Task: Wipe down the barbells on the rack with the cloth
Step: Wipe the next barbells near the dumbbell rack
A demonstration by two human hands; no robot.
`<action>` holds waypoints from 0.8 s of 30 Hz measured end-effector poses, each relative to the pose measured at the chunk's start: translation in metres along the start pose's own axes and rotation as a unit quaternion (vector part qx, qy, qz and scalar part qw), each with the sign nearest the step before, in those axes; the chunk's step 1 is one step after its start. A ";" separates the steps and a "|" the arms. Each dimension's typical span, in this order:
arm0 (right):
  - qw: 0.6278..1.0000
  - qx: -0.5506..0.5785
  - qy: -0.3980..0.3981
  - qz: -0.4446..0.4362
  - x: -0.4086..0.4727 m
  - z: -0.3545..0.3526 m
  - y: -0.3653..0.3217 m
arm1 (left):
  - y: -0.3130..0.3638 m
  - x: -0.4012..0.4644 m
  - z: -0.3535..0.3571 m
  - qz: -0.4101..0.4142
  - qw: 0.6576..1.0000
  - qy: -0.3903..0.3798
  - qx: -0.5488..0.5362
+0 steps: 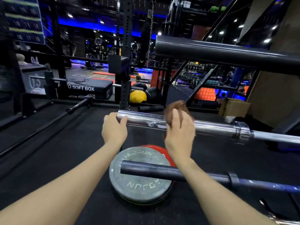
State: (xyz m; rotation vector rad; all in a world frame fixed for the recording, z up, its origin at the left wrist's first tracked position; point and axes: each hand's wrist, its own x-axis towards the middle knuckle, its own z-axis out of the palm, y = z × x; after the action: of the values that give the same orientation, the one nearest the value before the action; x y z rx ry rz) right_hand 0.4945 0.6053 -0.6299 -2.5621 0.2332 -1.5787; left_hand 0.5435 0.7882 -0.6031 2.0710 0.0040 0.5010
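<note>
A chrome barbell sleeve runs across the middle of the view, its free end pointing left. My left hand grips that free end, fingers curled over the top. My right hand holds a brown cloth wrapped over the sleeve a little to the right. Above hangs a dark barbell sleeve, and below, nearer to me, a black barbell sleeve juts out over the plates. All three bars run off to the right.
A grey weight plate lies on a red plate on the black floor below the bars. Another barbell lies on the floor at left. A black upright, a plyo box, a yellow ball and a cardboard box stand behind.
</note>
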 end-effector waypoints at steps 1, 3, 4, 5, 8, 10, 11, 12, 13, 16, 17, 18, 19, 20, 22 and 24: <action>1.000 0.011 -0.010 -0.008 0.001 0.008 -0.017 | -0.001 0.002 -0.002 0.001 1.000 -0.005 -0.004; 0.999 0.025 -0.021 -0.021 0.001 0.021 -0.048 | -0.004 0.007 -0.006 0.010 1.000 -0.020 -0.007; 0.999 0.028 -0.028 -0.030 0.002 0.026 -0.059 | -0.006 0.009 -0.008 0.013 1.000 -0.027 -0.007; 0.998 0.031 -0.035 -0.039 0.002 0.029 -0.069 | -0.006 0.010 -0.011 0.015 0.999 -0.034 -0.008; 0.994 0.047 -0.077 -0.059 0.005 0.032 -0.082 | -0.007 0.013 -0.014 0.020 0.998 -0.049 -0.018; 0.989 0.048 -0.094 -0.099 0.008 0.025 -0.074 | -0.007 0.012 -0.015 0.015 0.998 -0.052 -0.044; 0.986 0.047 -0.095 -0.127 0.010 0.019 -0.063 | -0.008 0.011 -0.016 0.008 0.997 -0.053 -0.064; 0.983 0.047 -0.092 -0.149 0.010 0.012 -0.049 | -0.009 0.011 -0.016 0.000 0.995 -0.052 -0.083; 0.984 0.042 -0.084 -0.154 0.009 0.004 -0.030 | -0.010 0.011 -0.016 -0.007 0.994 -0.047 -0.098; 0.996 -0.013 -0.034 -0.079 -0.001 -0.027 0.028 | -0.011 0.011 -0.016 -0.018 0.992 -0.024 -0.122; 0.999 -0.027 -0.013 -0.045 -0.006 -0.034 0.040 | -0.010 0.010 -0.016 -0.025 0.991 -0.014 -0.133; 0.999 -0.032 0.002 -0.016 -0.010 -0.037 0.044 | -0.010 0.009 -0.015 -0.033 0.988 -0.004 -0.148; 0.999 -0.031 0.008 0.007 -0.012 -0.035 0.042 | -0.010 0.009 -0.015 -0.041 0.986 0.004 -0.163; 0.999 -0.030 0.015 0.024 -0.012 -0.031 0.034 | -0.011 0.008 -0.016 -0.046 0.984 0.008 -0.174; 0.999 -0.028 0.026 0.023 -0.013 -0.018 0.010 | -0.013 0.007 -0.017 -0.052 0.981 0.006 -0.186; 1.000 -0.011 0.000 -0.014 -0.012 -0.003 -0.020 | -0.014 0.007 -0.021 -0.051 0.980 0.001 -0.192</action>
State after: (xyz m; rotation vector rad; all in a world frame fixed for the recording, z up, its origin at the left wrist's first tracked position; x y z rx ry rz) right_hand 0.4876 0.6268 -0.6358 -2.5947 0.2163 -1.5940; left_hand 0.5456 0.8139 -0.6027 1.6827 0.0141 0.4041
